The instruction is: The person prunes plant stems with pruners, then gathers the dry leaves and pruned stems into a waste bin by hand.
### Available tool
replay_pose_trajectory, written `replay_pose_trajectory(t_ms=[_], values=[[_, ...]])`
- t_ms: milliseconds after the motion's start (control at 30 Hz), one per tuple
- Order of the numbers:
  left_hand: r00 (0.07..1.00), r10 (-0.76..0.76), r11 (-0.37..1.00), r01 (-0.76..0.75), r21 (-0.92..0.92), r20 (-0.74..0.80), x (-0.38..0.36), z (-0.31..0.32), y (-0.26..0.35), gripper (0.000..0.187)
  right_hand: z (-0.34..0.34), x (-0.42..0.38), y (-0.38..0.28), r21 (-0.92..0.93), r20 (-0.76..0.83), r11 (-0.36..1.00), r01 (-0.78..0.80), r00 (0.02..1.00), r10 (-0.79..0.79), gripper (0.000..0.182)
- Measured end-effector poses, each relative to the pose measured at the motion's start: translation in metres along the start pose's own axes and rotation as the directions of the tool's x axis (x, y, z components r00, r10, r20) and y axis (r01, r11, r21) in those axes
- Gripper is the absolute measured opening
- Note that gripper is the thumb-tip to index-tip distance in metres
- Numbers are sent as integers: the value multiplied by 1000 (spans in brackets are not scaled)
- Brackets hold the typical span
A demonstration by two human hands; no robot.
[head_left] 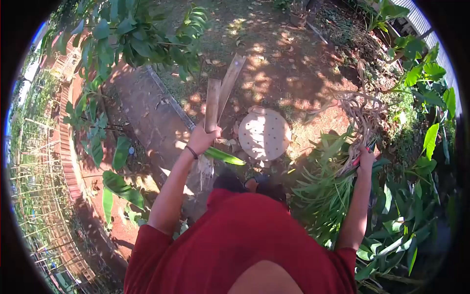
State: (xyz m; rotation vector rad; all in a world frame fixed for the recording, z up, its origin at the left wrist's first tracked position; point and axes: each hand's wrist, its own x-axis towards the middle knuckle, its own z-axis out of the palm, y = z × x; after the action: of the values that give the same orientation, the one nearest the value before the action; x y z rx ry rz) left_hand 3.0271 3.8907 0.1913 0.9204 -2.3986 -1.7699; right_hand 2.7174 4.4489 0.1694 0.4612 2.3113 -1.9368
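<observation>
Two long, flat, pale brown dry stalks [213, 100] stick up out of my left hand [203, 139], whose fingers are wrapped round them. Their frayed lower ends hang below the hand, beside a bright green leaf [224, 156]. On the right, my right hand [366, 158] is closed round a bundle of dry, tangled brown stems [361, 115]. A small red item shows at this hand, too little seen to name. Long narrow green leaves [323, 188] hang just left of the right hand.
A round, pale slab with small dark dots [265, 134] lies on the reddish ground ahead of my feet. A narrow edging strip [169, 98] runs along the left. Leafy branches [142, 36] reach in at upper left, broad-leaved plants [391, 210] at right. A bamboo fence [44, 196] stands far left.
</observation>
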Motion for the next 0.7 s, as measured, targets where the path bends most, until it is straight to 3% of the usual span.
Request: replay_pose_trajectory(t_ms=[100,167,200,300,333,467,533,633,700], values=[[996,52,998,-54,-25,-70,49,1,27,39,9,14,-15,-5,-52,999,47,998,-47,29],[996,-25,997,31,72,-89,86,-6,47,42,22,6,-43,2,-68,1000,18,998,-17,28],[992,77,976,-54,211,-102,112,-11,45,48,24,24,-34,13,-117,997,70,991,-68,26],[998,47,981,-37,191,-44,185,-25,59,49,50,26,-60,-7,-162,1000,26,986,-27,24],[998,-22,965,36,259,-57,205,-28,75,44,55,37,-58,6,-173,999,37,984,-35,23],[999,37,988,-41,146,29,338,-46,61,39,86,58,-76,-26,-226,999,34,973,-39,20],[993,4,977,-29,209,118,399,-59,66,34,116,56,-106,-93,-244,996,-8,970,-15,13],[963,33,967,-98,235,267,499,-78,75,35,163,67,-130,-137,-337,990,-46,942,-2,18],[977,83,922,-149,357,194,571,-92,82,34,170,94,-108,-171,-387,985,23,918,-88,17]])
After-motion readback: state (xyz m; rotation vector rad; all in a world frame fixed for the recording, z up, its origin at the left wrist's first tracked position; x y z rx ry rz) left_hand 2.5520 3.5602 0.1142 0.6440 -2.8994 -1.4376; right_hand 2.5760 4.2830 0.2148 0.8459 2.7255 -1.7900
